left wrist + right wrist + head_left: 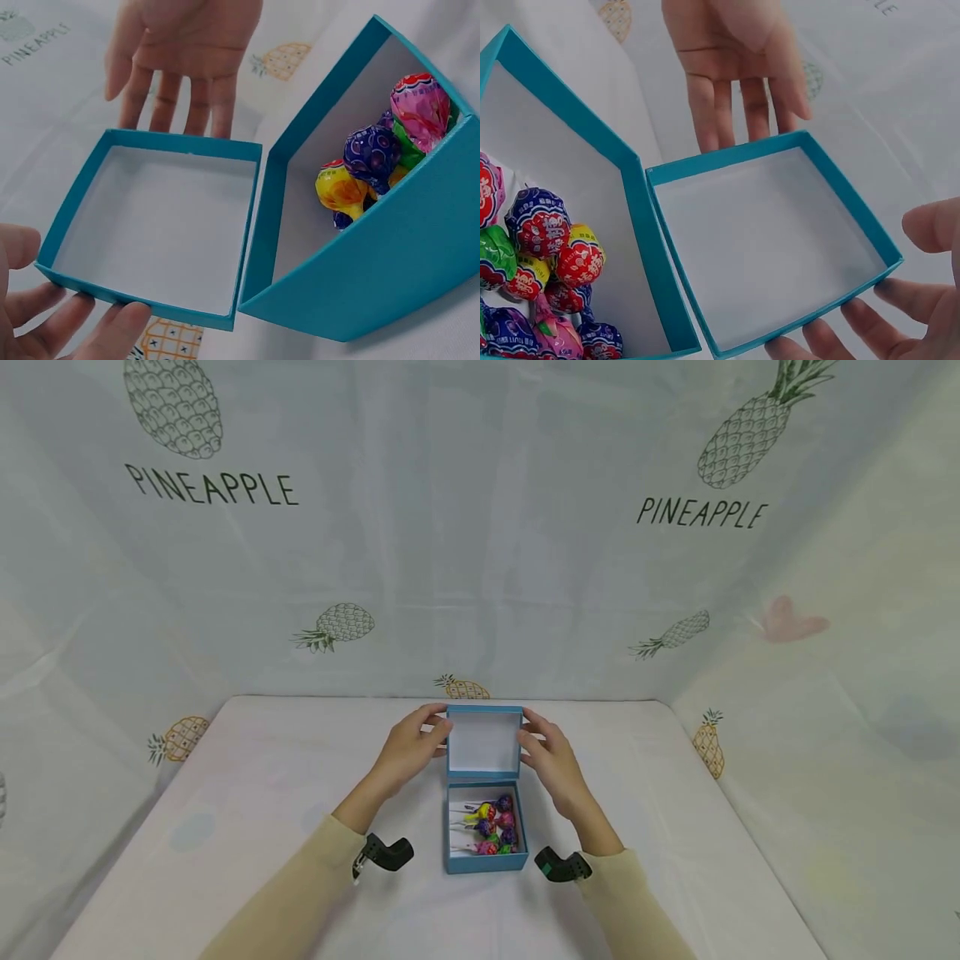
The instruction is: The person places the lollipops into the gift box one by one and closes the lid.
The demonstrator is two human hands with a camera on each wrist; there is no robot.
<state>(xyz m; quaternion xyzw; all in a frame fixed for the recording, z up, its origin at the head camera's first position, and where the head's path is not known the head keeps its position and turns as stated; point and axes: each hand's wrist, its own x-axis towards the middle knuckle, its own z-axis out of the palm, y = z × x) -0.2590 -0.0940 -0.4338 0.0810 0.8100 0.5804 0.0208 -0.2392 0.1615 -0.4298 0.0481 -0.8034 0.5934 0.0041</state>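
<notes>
- Head view first: your table [262, 760], draped in a pale cloth, has pineapple-print sheeting [480, 543] hung behind it and at both sides.
- On that table sits the blue box [485, 856], open, directly in front of you and between your forearms, its long side running away from you.
- Just beyond the box, touching or almost touching its far edge, lies the lid [484, 742], turned inside-up so its white interior faces you. It is farther from you than the box, dead centre, so neither hand is nearer; each flanks one side.
- Your left hand [408, 747] has its fingers straight to lightly bent along the lid's left wall. The left wrist view shows the fingertips [112, 326] touching the rim rather than wrapping it.
- Your right hand [551, 758] mirrors that on the right wall, fingers extended and relaxed; in the right wrist view its fingertips [870, 319] meet the lid's edge. Whether either hand bears any of the lid's weight, you cannot tell from these views.
- Inside the box lie the lollipops [491, 828], wrapped in purple, pink, yellow and green, heads to the right, white sticks pointing left.
- Smallest: a black wrist camera [386, 852] sits on each cuff.
</notes>
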